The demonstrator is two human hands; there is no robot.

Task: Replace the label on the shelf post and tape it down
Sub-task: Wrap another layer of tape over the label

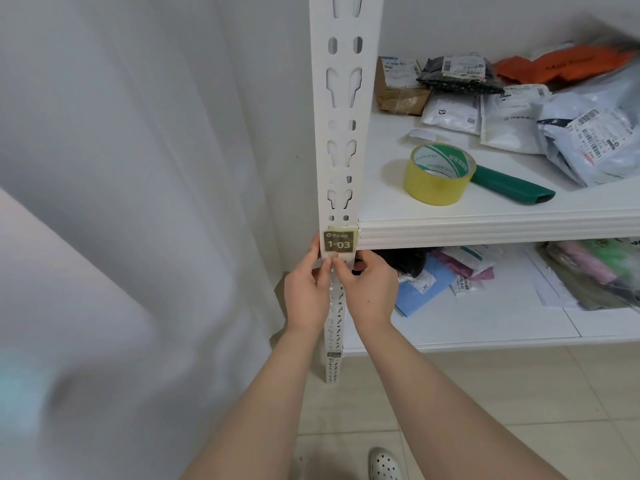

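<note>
Seating the label (338, 241) on the front of the shelf post (343, 133), by the look of it, pinching its lower edge with left hand (306, 289) and right hand (369, 289); next probably calls for freeing one hand for the tape roll (438, 174) lying right of the post.

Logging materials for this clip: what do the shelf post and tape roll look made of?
Shelf post: likely white-painted metal, matte, with punched slots. Tape roll: glossy yellowish plastic film on a printed core, probably cardboard.
</note>
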